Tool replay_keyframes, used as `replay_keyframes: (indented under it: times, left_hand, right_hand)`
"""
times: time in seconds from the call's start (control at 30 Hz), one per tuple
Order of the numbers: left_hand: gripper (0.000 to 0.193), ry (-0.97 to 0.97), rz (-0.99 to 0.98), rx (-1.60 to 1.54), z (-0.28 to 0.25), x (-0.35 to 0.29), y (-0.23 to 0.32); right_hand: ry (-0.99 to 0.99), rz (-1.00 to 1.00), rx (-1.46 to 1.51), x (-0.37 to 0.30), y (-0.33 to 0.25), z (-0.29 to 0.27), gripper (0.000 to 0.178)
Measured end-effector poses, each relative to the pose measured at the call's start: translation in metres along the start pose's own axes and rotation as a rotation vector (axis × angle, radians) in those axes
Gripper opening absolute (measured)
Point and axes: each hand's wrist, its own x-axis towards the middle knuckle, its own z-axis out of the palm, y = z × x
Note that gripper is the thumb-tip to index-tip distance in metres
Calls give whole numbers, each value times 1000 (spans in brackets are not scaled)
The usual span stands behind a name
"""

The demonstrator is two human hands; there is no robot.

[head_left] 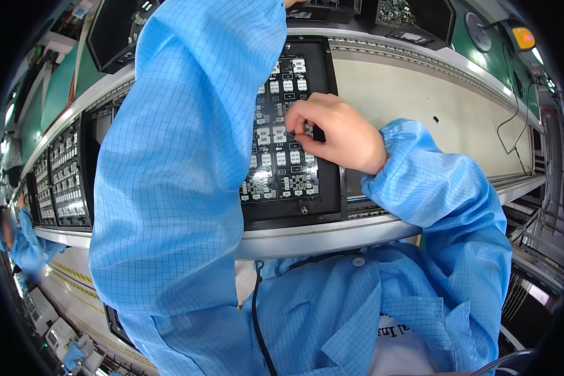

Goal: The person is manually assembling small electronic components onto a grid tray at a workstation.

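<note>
My right hand (341,133) is over a circuit board panel (271,177). Its thumb and index finger are pinched on a small black part (291,133), just above or touching the board; the exact contact is hidden. The panel carries rows of white square components and lies in a black carrier frame (328,81). My left arm reaches across the panel to the far side and covers its left part. Only a sliver of my left hand (292,2) shows at the top edge, next to a black bin (326,11); its fingers are out of sight.
Another black bin (413,22) holding small parts stands at the far side. A conveyor rail (420,53) borders a pale surface (413,94) with a small black piece (436,119) on it. More board panels (67,172) lie at left, near another person (28,241).
</note>
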Motion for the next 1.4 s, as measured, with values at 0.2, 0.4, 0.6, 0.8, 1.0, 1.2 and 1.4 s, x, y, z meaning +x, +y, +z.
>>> replay_keyframes:
  times: [0.2,0.4,0.6,0.8,1.0,1.2,1.4]
  left_hand:
    - [17,169,58,-553,-37,-23,19]
    - [21,-16,107,-696,-39,-110,27]
    - [23,-83,-135,-802,-6,-173,46]
    - [17,-53,30,-593,1,-183,57]
    - [17,0,62,-521,11,-186,61]
    - [16,-10,98,-485,8,-186,63]
    - [18,28,126,-417,10,-188,65]
  right_hand:
    - [42,-96,-142,-3,-5,-6,21]
    - [116,-63,-30,-31,-9,-34,21]
    - [109,-54,-12,-54,-3,-34,19]
    - [105,-81,12,-62,-1,-25,19]
    - [110,-116,7,-67,3,-24,21]
    - [125,-135,0,-68,5,-25,22]
    - [122,-144,-3,-69,3,-26,22]
